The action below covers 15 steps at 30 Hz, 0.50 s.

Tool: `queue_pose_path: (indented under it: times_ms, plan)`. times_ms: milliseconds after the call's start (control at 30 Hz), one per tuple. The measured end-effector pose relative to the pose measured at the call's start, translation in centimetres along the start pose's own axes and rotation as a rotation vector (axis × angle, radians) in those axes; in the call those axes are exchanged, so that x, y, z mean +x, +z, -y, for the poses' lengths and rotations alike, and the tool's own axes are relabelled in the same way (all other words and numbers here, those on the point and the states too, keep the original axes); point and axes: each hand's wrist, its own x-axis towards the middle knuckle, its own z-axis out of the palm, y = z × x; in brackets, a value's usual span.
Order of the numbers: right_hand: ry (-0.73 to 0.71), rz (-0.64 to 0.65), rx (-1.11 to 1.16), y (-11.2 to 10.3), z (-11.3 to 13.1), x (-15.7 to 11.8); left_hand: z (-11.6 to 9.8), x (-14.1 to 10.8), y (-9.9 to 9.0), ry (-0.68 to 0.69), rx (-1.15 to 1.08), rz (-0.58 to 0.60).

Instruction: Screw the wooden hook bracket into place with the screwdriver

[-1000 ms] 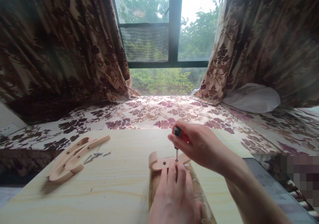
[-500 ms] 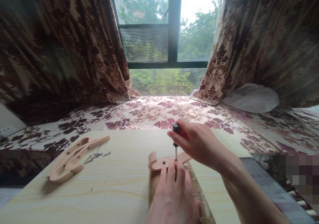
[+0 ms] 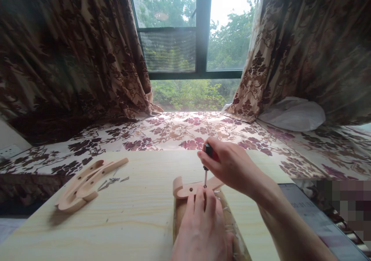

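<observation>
My right hand is closed round the black and red handle of a screwdriver. The screwdriver stands nearly upright, its tip at a hole in a curved wooden hook. Another hole in the hook shows to the left. Fingers together, my left hand presses the hook down onto a brown wooden block and grips the block from above. The far end of the hook is partly behind my right hand. Whether a screw sits under the tip is too small to tell.
Two more wooden hooks lie at the left of the pale wooden table, beside several loose screws. A phone or tablet is at the right edge. Floral cloth covers the sill beyond.
My right hand and the screwdriver handle have shifted slightly to the right, the shaft staying at the same hole. My left hand and the hook look nearly the same.
</observation>
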Motion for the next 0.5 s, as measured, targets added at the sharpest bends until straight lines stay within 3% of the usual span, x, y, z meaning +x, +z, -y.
queue_pose_path:
  times_ms: [167, 333, 500]
  plan:
    - [-0.075, 0.101, 0.123, -0.6, 0.0, -0.4, 0.0, 0.1, 0.2, 0.004, 0.096, -0.025]
    - [-0.055, 0.08, 0.114, -0.5, -0.1, -0.4, -0.4, 0.2, 0.2, -0.011, 0.15, -0.022]
    - [-0.034, 0.079, 0.132, -0.4, -0.2, -0.3, 0.0, -0.2, 2.3, 0.011, 0.173, -0.129]
